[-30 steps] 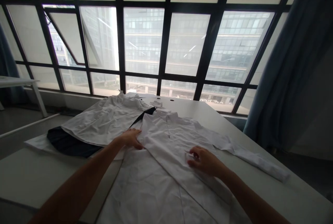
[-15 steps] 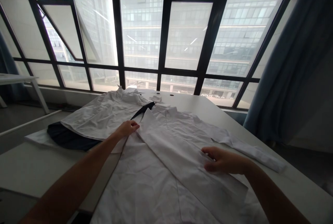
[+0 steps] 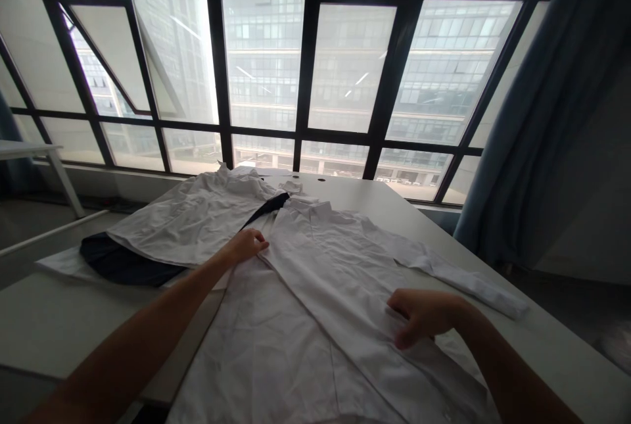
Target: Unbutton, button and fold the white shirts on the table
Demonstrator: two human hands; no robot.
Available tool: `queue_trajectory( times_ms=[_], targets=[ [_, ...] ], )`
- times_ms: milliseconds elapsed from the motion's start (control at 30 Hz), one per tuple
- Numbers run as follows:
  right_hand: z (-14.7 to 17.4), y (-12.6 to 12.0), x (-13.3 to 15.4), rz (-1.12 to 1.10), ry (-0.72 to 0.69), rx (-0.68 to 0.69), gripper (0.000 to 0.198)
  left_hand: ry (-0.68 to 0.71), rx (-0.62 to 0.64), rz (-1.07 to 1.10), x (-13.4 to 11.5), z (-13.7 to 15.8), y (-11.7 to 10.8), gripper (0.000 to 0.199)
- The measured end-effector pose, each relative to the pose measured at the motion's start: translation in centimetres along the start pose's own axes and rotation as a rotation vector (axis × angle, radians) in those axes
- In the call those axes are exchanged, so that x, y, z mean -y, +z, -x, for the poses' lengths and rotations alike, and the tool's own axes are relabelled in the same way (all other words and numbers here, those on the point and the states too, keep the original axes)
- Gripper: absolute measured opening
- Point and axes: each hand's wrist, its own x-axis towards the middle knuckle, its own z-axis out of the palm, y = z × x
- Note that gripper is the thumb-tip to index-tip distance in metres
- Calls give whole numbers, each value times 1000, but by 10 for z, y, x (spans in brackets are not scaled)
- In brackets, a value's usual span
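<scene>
A white long-sleeved shirt (image 3: 296, 325) lies spread on the white table, one sleeve folded diagonally across its body. My left hand (image 3: 246, 245) is closed at the shirt's upper left edge, with thumb and fingertips pinching the cloth by the fold. My right hand (image 3: 426, 315) rests on the folded sleeve lower right, its thumb and forefinger apart; the other fingers are mostly hidden. The shirt's other sleeve (image 3: 468, 279) stretches out to the right. Left of it lies another white garment (image 3: 187, 213), loosely wrinkled.
Dark navy cloth (image 3: 131, 266) shows under the second garment. The white table (image 3: 557, 345) runs up to the large black-framed window (image 3: 303, 69). A blue curtain (image 3: 517, 128) hangs at right. Another white table (image 3: 29, 148) stands at far left.
My right hand has moved slightly down and right along the sleeve, which now lies flatter. My left hand stays at the upper edge. The view has shifted slightly.
</scene>
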Motion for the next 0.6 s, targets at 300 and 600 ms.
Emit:
queue_trajectory(
  times_ms=[300, 600],
  targets=[
    [-27, 1, -10, -113, -39, -189, 25, -150, 30, -17, -18, -86, 21, 36],
    [-25, -6, -23, -8, -61, -39, 15, -230, 24, 61, -20, -148, 36, 39]
  ],
)
